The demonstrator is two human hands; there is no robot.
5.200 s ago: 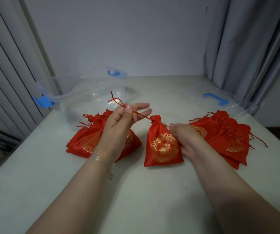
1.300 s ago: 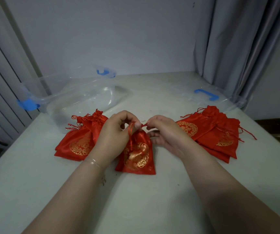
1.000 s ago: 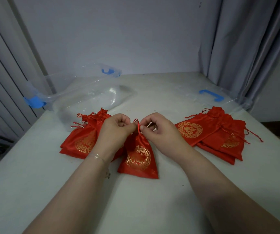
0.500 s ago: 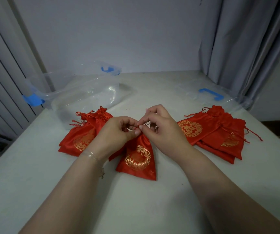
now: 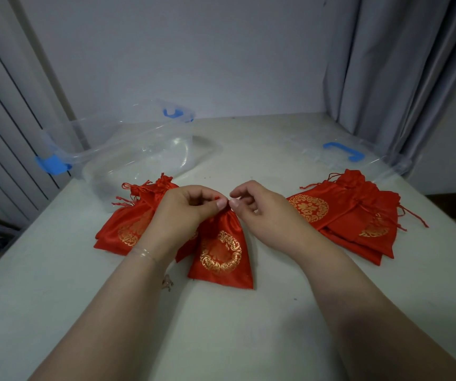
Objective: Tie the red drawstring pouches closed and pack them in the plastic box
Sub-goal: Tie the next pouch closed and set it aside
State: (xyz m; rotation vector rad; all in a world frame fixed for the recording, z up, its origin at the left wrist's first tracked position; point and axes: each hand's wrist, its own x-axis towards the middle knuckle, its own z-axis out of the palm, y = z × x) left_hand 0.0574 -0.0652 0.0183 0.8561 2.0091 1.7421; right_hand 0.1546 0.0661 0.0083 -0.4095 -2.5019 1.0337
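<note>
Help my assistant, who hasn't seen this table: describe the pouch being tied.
On the white table, two piles of red pouches flank one middle pouch. It lies alone, with both hands pinching its cord at the neck.

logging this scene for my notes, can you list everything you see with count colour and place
pouch being tied: one, red with gold print, table centre, neck up at the fingertips
pouches on the left: a pile, exact count hidden by overlap, red and gold, in front of the box
pouches on the right: a pile, exact count unclear, red and gold, near the lid
plastic box: one, clear with blue clips, far left, no pouch inside
lid: one, clear with blue handle, far right
table: one, white
curtain: grey, right
left hand: pinches the cord at the pouch neck
right hand: pinches the cord beside it
</note>
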